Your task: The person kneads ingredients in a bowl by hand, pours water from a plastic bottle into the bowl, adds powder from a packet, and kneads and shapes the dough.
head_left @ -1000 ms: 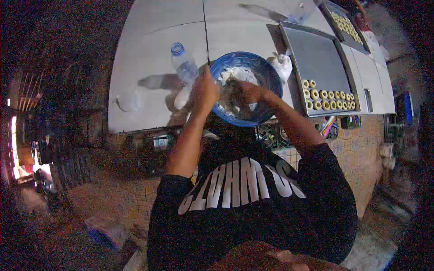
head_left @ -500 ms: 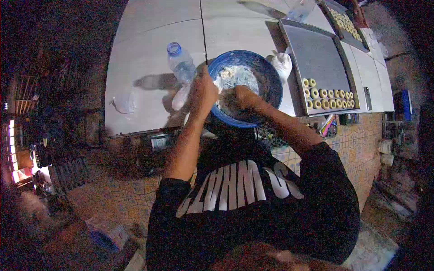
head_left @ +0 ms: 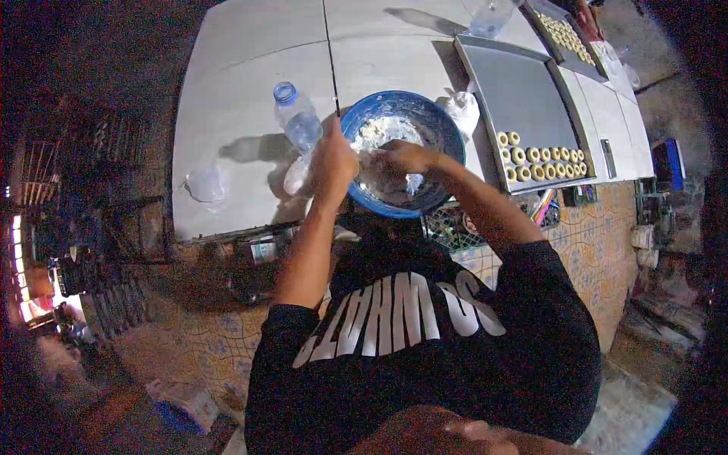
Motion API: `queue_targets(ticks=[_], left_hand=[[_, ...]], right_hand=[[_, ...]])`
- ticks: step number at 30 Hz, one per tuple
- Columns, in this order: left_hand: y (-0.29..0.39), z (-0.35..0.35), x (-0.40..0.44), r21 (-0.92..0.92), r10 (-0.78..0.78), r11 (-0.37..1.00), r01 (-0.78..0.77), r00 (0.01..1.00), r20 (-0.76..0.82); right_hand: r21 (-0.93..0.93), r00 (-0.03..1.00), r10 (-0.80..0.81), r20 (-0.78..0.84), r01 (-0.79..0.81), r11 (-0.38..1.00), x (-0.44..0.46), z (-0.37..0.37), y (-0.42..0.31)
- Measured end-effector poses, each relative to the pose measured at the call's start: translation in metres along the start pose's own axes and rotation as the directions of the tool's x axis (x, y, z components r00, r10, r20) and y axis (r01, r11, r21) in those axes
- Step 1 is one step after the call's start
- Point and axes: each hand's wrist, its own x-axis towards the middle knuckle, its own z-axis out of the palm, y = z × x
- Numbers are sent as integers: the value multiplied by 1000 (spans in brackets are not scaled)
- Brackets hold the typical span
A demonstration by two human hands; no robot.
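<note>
A blue bowl (head_left: 444,125) stands at the table's front edge with white floury dough (head_left: 383,130) inside. My left hand (head_left: 334,161) is closed on the bowl's left rim. Inside the bowl, my right hand (head_left: 402,158) touches the floury mix; its fingers are blurred and partly hidden in it. Left of the bowl, an uncapped clear plastic bottle (head_left: 298,121) stands beside a small white bag (head_left: 297,176). Another white bag (head_left: 462,114) touches the bowl's right side.
To the right lies a metal tray (head_left: 523,91) with several ring-shaped dough pieces. A second filled tray (head_left: 561,38) is farther back, near another person's arm. A clear bottle (head_left: 491,17), a phone (head_left: 608,158) and a plastic piece (head_left: 206,184) lie on the table.
My right hand has moved about within the bowl, shifting the floury mix. My left hand stays at the rim. The whole view has shifted slightly.
</note>
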Motion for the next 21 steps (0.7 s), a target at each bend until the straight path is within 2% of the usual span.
queue_targets(ticks=[2,3,4,5,7,8,9,10,11,12,13,15,17,19,20,21], left_hand=[[-10,7,4,24,27,999,-27,1000,9],[-11,9,3,22,31,999,-31,999,-6],[-9,8,1,21,36,999,-36,999,-20],[-4,7,-1,48,-22,999,23,1000,-9],[3,-5,0,9,-47,999,46,997,58],[3,-7,1,-8,-55,998,56,994,93],[-5,3,2,-1,2,1000,-2,1000,13],[-5,3,1,-8,1,1000,-1,1000,17],[-4,2,0,-15,1,1000,0,1000,20],[-4,2,-1,-21,-1,1000,1,1000,25],[-5,2,-1,-9,23,1000,-23,999,38],[-5,3,-2,22,52,998,-52,999,14],[-3,2,1,27,36,999,-37,998,43],[-4,1,1,12,-44,999,43,991,123],[-11,7,1,-50,20,999,-17,998,55],[-23,19,0,-106,79,991,-81,997,-18]], right_hand=[[417,996,86,21,-86,905,-19,-8,4],[590,987,151,60,-157,792,-26,-13,3],[712,956,240,166,-285,642,-34,-22,-6],[792,908,308,283,-402,459,-39,-32,-17],[483,916,240,321,-376,791,-37,-63,-56],[359,956,119,269,-214,909,-30,-31,-20],[197,978,-7,210,-35,980,-22,-1,14],[27,980,-131,149,128,991,-15,29,47],[59,979,63,192,-76,995,-3,31,29],[83,937,252,240,-278,957,3,34,16],[390,999,20,37,-33,920,7,46,17],[194,990,106,90,-122,973,7,29,1],[106,964,263,46,-267,958,7,23,-4],[156,884,465,-57,-452,878,8,43,11],[188,827,553,-101,-530,827,9,52,16],[65,856,470,-216,-468,882,3,42,-9]])
